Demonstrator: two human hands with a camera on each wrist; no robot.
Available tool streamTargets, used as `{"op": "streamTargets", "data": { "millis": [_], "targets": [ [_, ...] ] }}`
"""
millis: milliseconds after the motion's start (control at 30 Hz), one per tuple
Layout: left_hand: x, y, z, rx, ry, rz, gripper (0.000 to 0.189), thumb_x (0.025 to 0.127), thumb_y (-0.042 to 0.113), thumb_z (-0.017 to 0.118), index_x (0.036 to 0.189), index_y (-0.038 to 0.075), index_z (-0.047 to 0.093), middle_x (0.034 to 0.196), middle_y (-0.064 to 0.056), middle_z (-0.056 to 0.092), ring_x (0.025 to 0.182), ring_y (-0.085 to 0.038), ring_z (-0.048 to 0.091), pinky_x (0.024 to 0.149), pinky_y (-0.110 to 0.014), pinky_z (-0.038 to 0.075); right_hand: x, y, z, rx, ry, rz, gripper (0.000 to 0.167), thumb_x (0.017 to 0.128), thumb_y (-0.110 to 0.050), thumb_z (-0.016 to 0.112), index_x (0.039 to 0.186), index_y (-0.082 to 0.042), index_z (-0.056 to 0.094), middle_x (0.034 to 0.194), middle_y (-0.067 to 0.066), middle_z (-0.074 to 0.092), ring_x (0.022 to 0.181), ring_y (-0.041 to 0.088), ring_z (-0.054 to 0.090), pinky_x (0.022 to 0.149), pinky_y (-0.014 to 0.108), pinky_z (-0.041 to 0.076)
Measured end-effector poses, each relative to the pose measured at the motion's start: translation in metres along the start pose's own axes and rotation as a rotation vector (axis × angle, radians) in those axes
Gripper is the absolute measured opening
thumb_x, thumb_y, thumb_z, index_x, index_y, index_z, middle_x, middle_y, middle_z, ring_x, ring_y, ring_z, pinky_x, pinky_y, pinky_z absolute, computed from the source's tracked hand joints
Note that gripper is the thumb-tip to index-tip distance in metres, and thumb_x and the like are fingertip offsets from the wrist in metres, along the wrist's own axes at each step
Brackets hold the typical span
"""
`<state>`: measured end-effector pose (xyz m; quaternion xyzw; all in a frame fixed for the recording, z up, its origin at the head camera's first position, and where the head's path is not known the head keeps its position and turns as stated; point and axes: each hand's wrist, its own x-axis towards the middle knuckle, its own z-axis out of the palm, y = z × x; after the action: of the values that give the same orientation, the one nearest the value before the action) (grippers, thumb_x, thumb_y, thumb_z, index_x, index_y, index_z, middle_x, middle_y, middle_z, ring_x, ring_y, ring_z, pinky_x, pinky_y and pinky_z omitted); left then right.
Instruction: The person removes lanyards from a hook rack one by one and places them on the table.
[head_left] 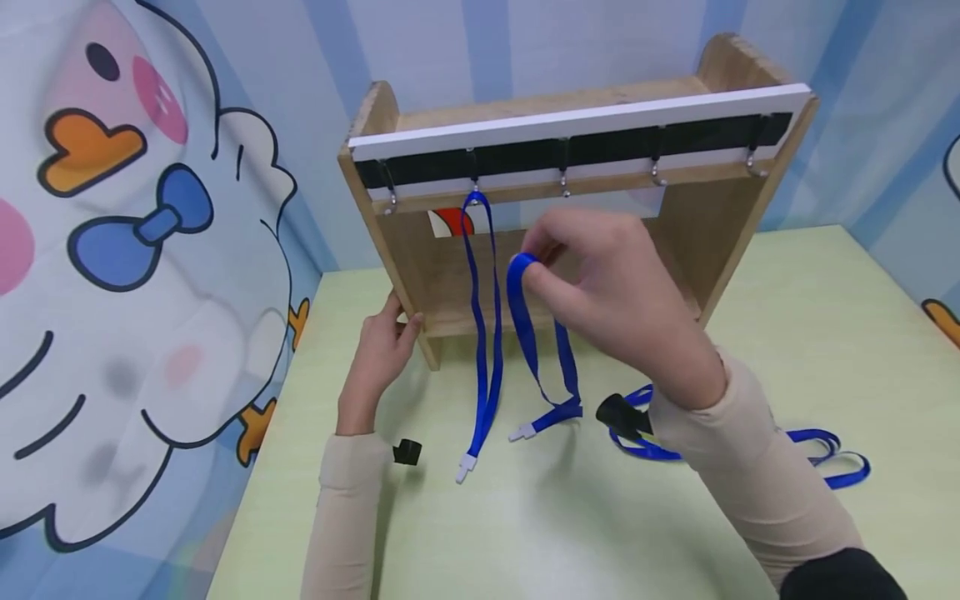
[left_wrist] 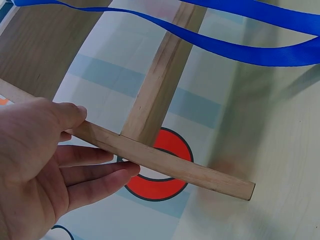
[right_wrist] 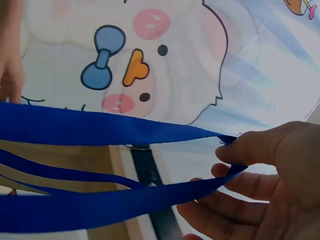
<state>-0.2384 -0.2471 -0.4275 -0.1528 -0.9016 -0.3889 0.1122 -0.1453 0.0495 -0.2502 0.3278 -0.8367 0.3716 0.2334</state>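
Note:
My right hand (head_left: 607, 283) pinches the top loop of a blue lanyard (head_left: 522, 325) between thumb and fingers. That lanyard hangs in front of the wooden rack (head_left: 723, 242), its white clip near the tabletop. In the right wrist view the thumb and fingers of the right hand (right_wrist: 280, 175) hold the strap's bend. A second blue lanyard (head_left: 480, 317) hangs from the second hook from the left. My left hand (head_left: 382, 346) grips the rack's left side panel low down; in the left wrist view the thumb and fingers (left_wrist: 95, 177) lie on either side of its wooden edge (left_wrist: 165, 162).
Several metal hooks (head_left: 564, 179) line the black strip on the rack's white front bar. More blue lanyards (head_left: 847, 479) lie on the pale green table (head_left: 525, 533), partly behind the right forearm. A cloth with cartoon ducks (head_left: 247, 50) stands behind and to the left.

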Motion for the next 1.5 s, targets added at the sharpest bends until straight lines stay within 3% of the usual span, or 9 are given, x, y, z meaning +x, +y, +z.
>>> {"op": "streamTargets", "data": {
  "millis": [267, 600, 867, 1100, 1500],
  "targets": [
    [-0.001, -0.001, 0.002, -0.01, -0.003, -0.002, 0.048, 0.107, 0.017, 0.053, 0.151, 0.002, 0.039, 0.137, -0.026, 0.058, 0.103, -0.037, 0.071, 0.079, -0.05, 0.059, -0.005, 0.01, 0.027, 0.025, -0.091, 0.079, 0.006, 0.092, -0.001, 0.069, 0.098, -0.002, 0.07, 0.091, 0.007, 0.072, 0.079, 0.018, 0.067, 0.067, 0.033, 0.054],
    [0.001, 0.001, -0.001, 0.001, 0.009, 0.015, 0.048, 0.107, 0.017, 0.054, 0.151, 0.002, 0.039, 0.138, -0.025, 0.058, 0.103, -0.037, 0.071, 0.079, -0.049, 0.059, -0.016, 0.019, 0.053, 0.032, -0.147, 0.137, 0.006, 0.092, -0.003, 0.07, 0.098, -0.004, 0.072, 0.09, 0.005, 0.073, 0.078, 0.016, 0.067, 0.062, 0.026, 0.054],
    [0.003, 0.001, -0.002, -0.003, 0.009, 0.001, 0.049, 0.107, 0.015, 0.054, 0.151, 0.001, 0.038, 0.138, -0.026, 0.058, 0.104, -0.038, 0.07, 0.08, -0.05, 0.059, -0.016, 0.031, 0.071, 0.042, -0.235, 0.15, 0.007, 0.093, -0.005, 0.069, 0.099, -0.005, 0.073, 0.093, 0.004, 0.073, 0.084, 0.016, 0.067, 0.072, 0.029, 0.056],
    [-0.002, 0.0, 0.0, -0.003, -0.016, -0.026, 0.052, 0.107, 0.018, 0.053, 0.153, 0.004, 0.036, 0.14, -0.025, 0.057, 0.106, -0.037, 0.07, 0.078, -0.048, 0.06, -0.02, 0.05, 0.087, 0.066, -0.328, 0.206, 0.006, 0.093, -0.006, 0.068, 0.096, -0.008, 0.072, 0.091, 0.002, 0.071, 0.081, 0.015, 0.065, 0.07, 0.027, 0.056],
    [0.0, -0.002, 0.001, 0.006, 0.01, -0.006, 0.046, 0.107, 0.018, 0.054, 0.149, 0.003, 0.041, 0.135, -0.024, 0.06, 0.103, -0.036, 0.071, 0.076, -0.048, 0.06, -0.049, 0.094, 0.08, 0.028, -0.414, 0.181, 0.005, 0.09, -0.003, 0.07, 0.093, -0.006, 0.073, 0.09, 0.002, 0.071, 0.085, 0.02, 0.066, 0.075, 0.036, 0.057]
  ]
}}
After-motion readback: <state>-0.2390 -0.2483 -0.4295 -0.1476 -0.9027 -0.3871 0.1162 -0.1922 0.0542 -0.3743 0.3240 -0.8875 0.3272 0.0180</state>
